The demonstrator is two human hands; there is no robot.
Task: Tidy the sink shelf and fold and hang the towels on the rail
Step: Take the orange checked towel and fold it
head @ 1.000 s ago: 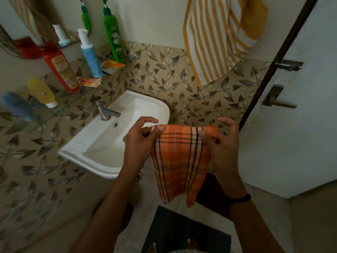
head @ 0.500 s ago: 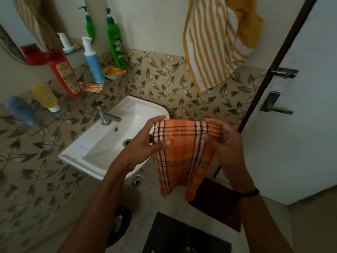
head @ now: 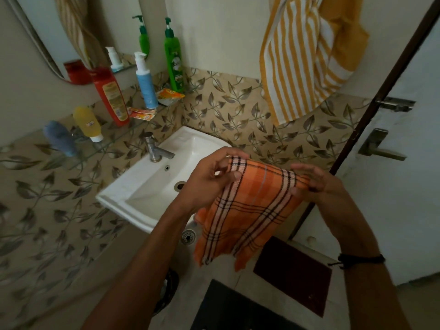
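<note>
An orange checked towel (head: 245,210) hangs folded in front of me, over the right side of the white sink (head: 142,191). My left hand (head: 209,179) pinches its top left corner and my right hand (head: 319,184) grips its top right edge. A yellow and white striped towel (head: 302,60) hangs on the wall above. The glass shelf (head: 112,139) left of the sink carries a green bottle (head: 175,60), a blue pump bottle (head: 146,84), a red bottle (head: 110,96), a yellow bottle (head: 88,122), a blue bottle (head: 60,138) and orange sachets (head: 166,96). No rail is visible.
A steel tap (head: 154,148) stands at the sink's back. A mirror (head: 78,32) hangs over the shelf. The white door (head: 400,186) with its handle (head: 378,146) stands at the right. Dark floor mats (head: 292,272) and a floor drain (head: 188,236) lie below.
Both hands have tilted the towel's top edge so it slopes down to the right and the cloth swings leftward. The view has dipped slightly toward the sink.
</note>
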